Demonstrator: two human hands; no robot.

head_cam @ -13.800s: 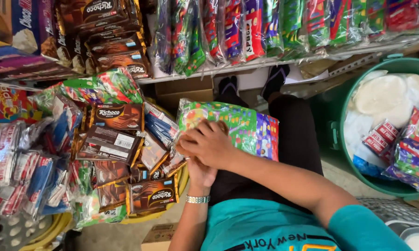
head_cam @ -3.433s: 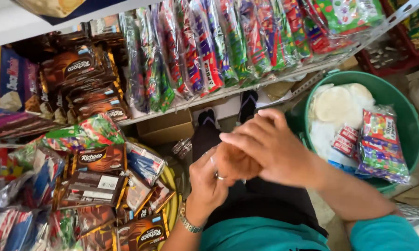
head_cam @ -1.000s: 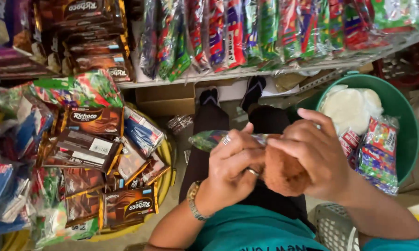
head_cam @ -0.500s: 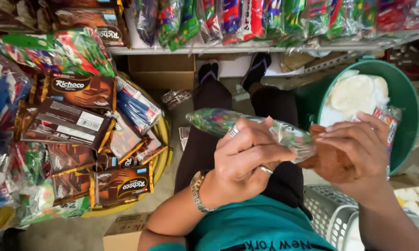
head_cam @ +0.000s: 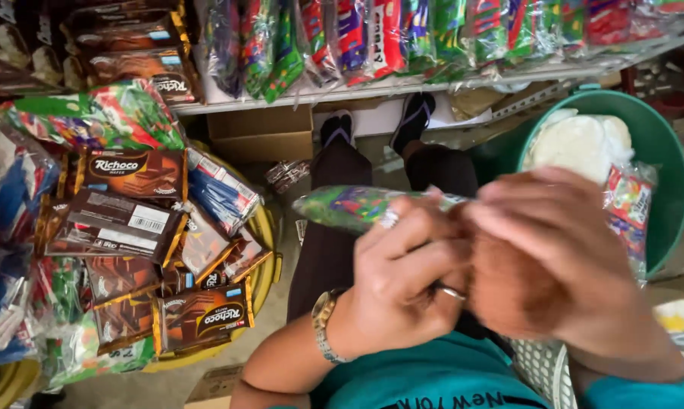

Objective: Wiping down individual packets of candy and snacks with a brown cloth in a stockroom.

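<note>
Left hand [head_cam: 402,280] fingers clamped on green snack packet [head_cam: 349,206]; right hand [head_cam: 554,257] blurred, grip unclear. Brown wafer packs [head_cam: 129,220] crowd yellow basket's rim [head_cam: 266,250]; green tub [head_cam: 660,151] right.

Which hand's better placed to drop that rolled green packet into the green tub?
Right, probably. The right hand is at the packet's near end and sits beside the green tub on that side. The left hand grips the packet too, but is farther from the tub, nearer the brown wafer packs.

A small snack shop, seen from the floor.
Packaged sweets crowd the shelf [head_cam: 372,89]; brown wafer packs [head_cam: 133,173] heap beside a green tub [head_cam: 660,151].
</note>
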